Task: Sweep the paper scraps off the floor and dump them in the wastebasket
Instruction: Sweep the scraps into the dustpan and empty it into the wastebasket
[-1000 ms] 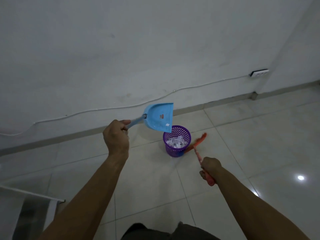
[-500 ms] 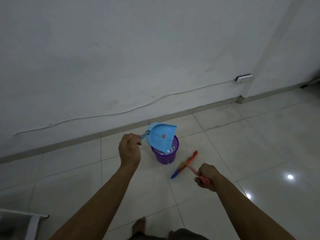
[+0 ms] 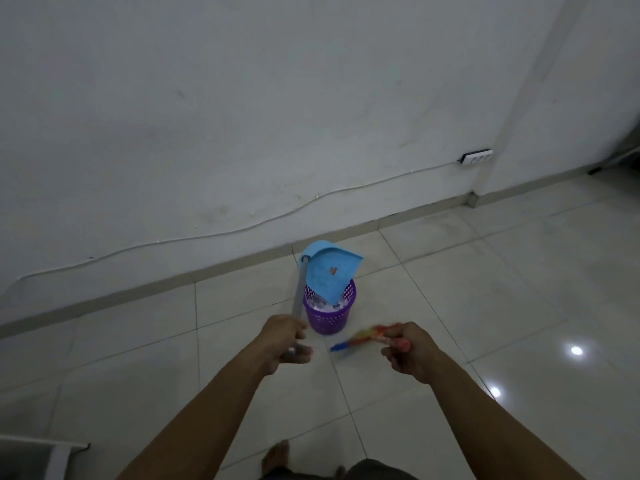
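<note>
Blue dustpan (image 3: 327, 276) over purple wastebasket (image 3: 329, 320) — left hand (image 3: 282, 342) grips its handle (image 3: 299, 289), right hand (image 3: 412, 353) brush (image 3: 360, 338); cable (image 3: 159, 241) behind.

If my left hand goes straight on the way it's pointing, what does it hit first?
Probably the purple wastebasket, just ahead of the left hand; depth is unclear, so it might pass above it.

One wide-angle view, worn on the person's head, looks forward and down across the tiled floor (image 3: 485, 299) to a white wall (image 3: 242, 98). Both arms reach in from the bottom edge. The wastebasket (image 3: 327, 320) sits mid-frame, near the wall's foot.
</note>
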